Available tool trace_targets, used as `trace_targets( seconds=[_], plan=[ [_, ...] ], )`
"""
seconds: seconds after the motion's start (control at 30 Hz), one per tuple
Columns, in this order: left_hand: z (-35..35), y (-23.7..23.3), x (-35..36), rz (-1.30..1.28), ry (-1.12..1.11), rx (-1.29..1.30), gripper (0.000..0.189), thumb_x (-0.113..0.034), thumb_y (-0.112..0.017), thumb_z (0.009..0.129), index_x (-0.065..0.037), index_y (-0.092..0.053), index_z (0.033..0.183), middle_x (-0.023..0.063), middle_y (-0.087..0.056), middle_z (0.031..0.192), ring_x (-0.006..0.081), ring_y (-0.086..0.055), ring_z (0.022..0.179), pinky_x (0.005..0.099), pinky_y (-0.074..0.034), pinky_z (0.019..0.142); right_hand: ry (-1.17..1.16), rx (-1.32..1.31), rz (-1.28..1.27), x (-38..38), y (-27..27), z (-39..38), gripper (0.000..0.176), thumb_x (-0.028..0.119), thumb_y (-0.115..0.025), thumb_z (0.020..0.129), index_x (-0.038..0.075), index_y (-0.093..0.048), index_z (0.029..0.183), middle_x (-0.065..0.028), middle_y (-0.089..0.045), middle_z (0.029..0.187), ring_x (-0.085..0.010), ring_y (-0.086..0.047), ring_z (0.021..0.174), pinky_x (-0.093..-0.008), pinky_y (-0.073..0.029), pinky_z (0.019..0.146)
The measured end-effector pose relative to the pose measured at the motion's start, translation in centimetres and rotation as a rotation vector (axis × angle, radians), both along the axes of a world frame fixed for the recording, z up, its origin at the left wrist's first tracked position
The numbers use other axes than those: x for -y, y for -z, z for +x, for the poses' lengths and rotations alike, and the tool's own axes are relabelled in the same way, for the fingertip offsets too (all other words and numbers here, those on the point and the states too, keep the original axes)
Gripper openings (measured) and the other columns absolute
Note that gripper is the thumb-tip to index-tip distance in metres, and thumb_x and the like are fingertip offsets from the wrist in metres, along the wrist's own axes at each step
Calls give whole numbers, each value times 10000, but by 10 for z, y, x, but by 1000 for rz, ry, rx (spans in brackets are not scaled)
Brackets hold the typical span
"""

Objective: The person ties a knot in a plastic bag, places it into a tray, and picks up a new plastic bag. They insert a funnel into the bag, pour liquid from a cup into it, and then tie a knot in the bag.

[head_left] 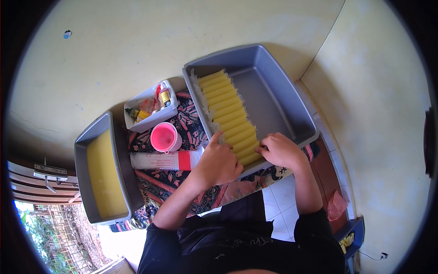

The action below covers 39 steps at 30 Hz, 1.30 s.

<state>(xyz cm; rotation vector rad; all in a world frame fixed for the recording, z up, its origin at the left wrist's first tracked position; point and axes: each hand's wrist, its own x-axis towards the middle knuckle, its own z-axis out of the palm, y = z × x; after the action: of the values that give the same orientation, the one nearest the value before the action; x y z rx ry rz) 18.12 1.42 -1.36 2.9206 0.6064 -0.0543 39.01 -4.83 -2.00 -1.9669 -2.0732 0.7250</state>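
A row of yellow-filled plastic tubes (pixel 228 109) lies side by side in a large grey tub (pixel 280 98), along its left side. At the near left ends of the row is my left hand (pixel 219 160), with one finger stretched out against the tube ends and the others bent over the nearest tubes. My right hand (pixel 283 150) reaches over the tub's near rim, its fingertips pinched at the right end of one of the nearest tubes. What lies under both palms is hidden.
Left on the patterned cloth (pixel 157 187) stand a second grey tub (pixel 125 187) with yellow liquid (pixel 105 171), a pink cup (pixel 165 137), a printed plastic pack (pixel 157 160) and a small bin (pixel 157 116) of bottles. A blue container (pixel 353 237) sits low at right.
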Motion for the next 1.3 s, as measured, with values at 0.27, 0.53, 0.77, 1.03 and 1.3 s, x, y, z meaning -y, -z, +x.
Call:
trace_targets(
  seconds=[0.27,0.53,0.77,1.03,1.3],
  plan=[
    [1,0,-2,16,55,-109,406,-251,-402,875,-65,-679,641,104,-674,707,250,-659,944,530,-223,1108,40,104,-132,3,-12,-5,384,302,-532,913,-13,-683,754,-241,-641,737,-421,-637,752,-476,-511,720],
    [2,0,2,6,50,-73,386,-265,-438,885,-76,-702,675,110,-671,696,251,-643,1000,528,-215,1116,61,119,-109,3,-3,-5,384,331,-543,900,-19,-677,813,-228,-664,809,-408,-646,808,-477,-510,756],
    [-12,8,7,-71,10,288,250,-231,-556,868,-80,-724,764,100,-675,721,267,-613,1062,553,-198,1119,86,64,-38,1,1,-2,317,296,-590,875,-11,-655,828,-224,-656,808,-415,-629,804,-470,-487,743],
    [-43,3,19,-304,-112,608,69,-80,-685,798,-69,-704,864,53,-709,930,272,-565,1168,565,-219,1113,76,-63,17,4,-1,-3,285,254,-613,860,-27,-640,824,-224,-656,790,-409,-635,777,-461,-490,711],
    [-94,2,27,-287,-376,843,157,-49,-713,759,-62,-718,916,112,-703,945,284,-636,1024,474,-390,995,237,24,174,10,4,-10,255,230,-606,862,-4,-654,952,-190,-683,842,-357,-659,815,-403,-505,741]
  ],
)
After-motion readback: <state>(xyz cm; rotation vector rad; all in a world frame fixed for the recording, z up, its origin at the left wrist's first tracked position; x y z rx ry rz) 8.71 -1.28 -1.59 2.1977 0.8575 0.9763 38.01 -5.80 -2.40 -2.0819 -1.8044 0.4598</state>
